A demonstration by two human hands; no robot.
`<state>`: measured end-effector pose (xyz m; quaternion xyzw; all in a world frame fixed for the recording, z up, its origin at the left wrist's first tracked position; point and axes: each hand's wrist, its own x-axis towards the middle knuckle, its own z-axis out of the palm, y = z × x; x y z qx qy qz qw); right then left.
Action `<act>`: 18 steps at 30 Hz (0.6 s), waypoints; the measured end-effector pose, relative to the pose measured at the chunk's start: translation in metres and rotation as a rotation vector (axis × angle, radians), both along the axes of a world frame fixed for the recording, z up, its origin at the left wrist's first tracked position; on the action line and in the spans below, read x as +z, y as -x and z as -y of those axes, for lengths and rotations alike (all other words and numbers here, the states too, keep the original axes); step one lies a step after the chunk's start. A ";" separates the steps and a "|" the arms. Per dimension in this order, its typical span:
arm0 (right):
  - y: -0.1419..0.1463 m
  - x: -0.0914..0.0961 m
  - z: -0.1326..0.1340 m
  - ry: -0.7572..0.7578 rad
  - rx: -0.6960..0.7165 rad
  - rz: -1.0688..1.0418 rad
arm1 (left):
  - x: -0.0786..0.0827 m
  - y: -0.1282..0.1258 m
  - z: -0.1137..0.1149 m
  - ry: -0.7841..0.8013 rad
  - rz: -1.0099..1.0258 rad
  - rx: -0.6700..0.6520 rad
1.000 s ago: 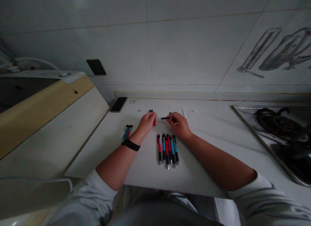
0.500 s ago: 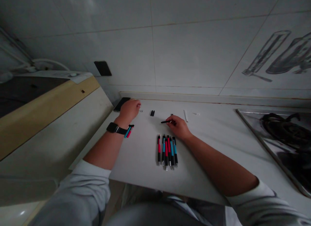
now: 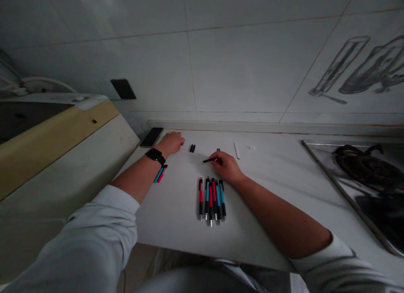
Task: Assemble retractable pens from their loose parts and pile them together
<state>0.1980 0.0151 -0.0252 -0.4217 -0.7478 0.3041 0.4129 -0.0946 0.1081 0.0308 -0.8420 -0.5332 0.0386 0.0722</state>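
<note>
My right hand [image 3: 227, 167] pinches a black pen barrel piece [image 3: 207, 160], which points left above the counter. Over at the back left, my left hand [image 3: 172, 142], with a black watch on its wrist, rests low on the counter with its fingers curled together. A tiny pale piece shows at its fingertips, too small to name. Two short black pen parts [image 3: 192, 148] lie between the hands. Several assembled red and blue click pens [image 3: 213, 200] lie side by side in front of my right hand. Blue and red pen barrels [image 3: 160, 174] lie beside my left wrist.
Thin white refill tubes [image 3: 236, 151] and small clear pieces [image 3: 250, 147] lie right of my right hand. A black phone [image 3: 152, 137] is at the back left corner. A gas stove [image 3: 362, 167] borders the right; a white cabinet [image 3: 78, 158] stands left.
My left hand has reached slightly right and down, covering the spot where tiny spring-like pieces showed. My right hand keeps the black piece in nearly the same place. The view has shifted slightly.
</note>
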 end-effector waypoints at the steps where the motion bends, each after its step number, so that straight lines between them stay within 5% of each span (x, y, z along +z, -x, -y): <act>1: 0.000 0.000 0.000 -0.004 0.004 0.000 | -0.001 0.002 -0.002 0.005 0.010 -0.002; 18: 0.000 -0.001 -0.001 -0.015 0.003 0.030 | -0.008 0.017 -0.010 0.014 -0.016 -0.009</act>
